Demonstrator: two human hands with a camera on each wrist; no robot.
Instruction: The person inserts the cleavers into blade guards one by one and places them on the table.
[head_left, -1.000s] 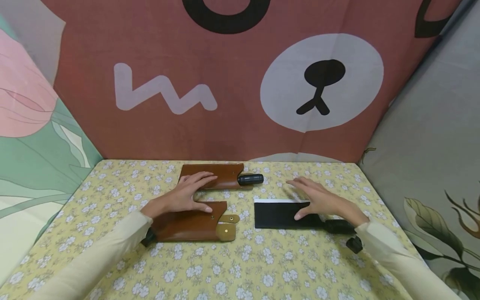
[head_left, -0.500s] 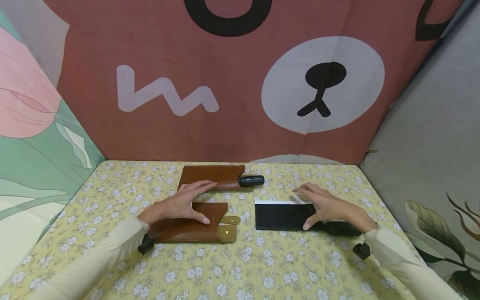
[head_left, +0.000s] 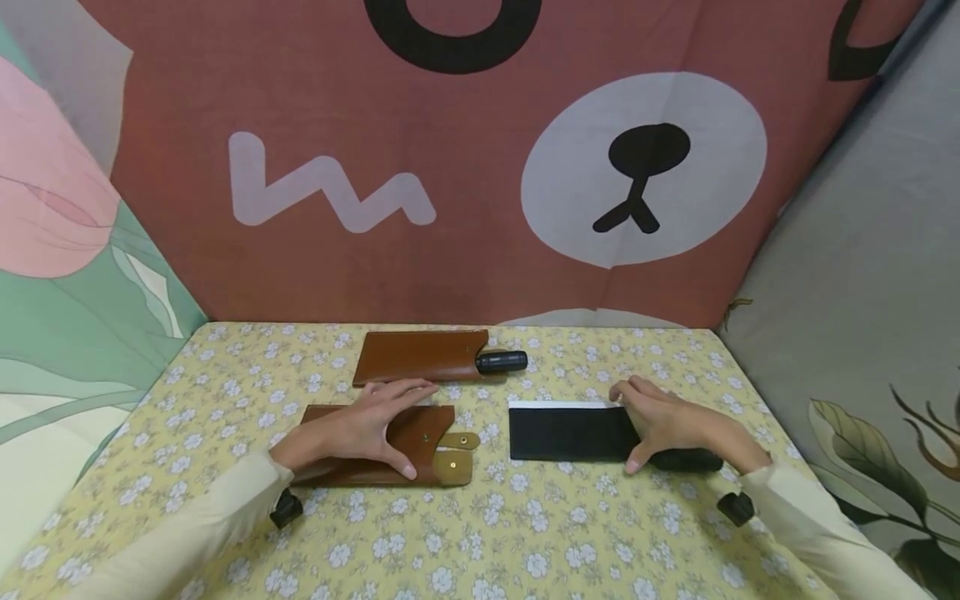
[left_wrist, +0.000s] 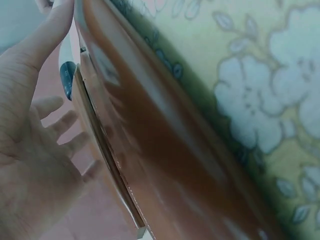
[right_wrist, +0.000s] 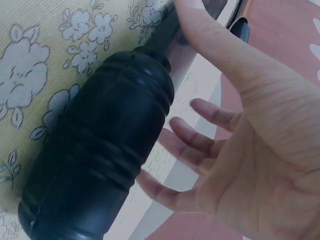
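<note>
A brown leather sheath (head_left: 422,446) lies flat on the left, its snap straps (head_left: 454,467) undone and pointing right. Over it spreads my left hand (head_left: 360,429), thumb along the near edge and fingers extended past the far edge; the left wrist view has the fingers apart beside the leather. To the right lies a cleaver-like knife with a broad black blade (head_left: 570,433), a bright far edge and a ribbed black handle (right_wrist: 100,140). My right hand (head_left: 667,425) arches over the blade's handle end, thumb at the near side; in the right wrist view its loosely bent fingers stand off the handle.
Behind, a second brown sheath (head_left: 416,354) lies on the flowered cloth (head_left: 450,550) with a black handle (head_left: 502,361) sticking out to the right. A red printed backdrop (head_left: 315,275) rises at the table's far edge. Printed cloths (head_left: 862,333) hang at both sides.
My right hand has slid right and toward me, from over the blade to where it meets the handle. My left hand has drawn slightly nearer over the sheath. Sheaths and knife have stayed put.
</note>
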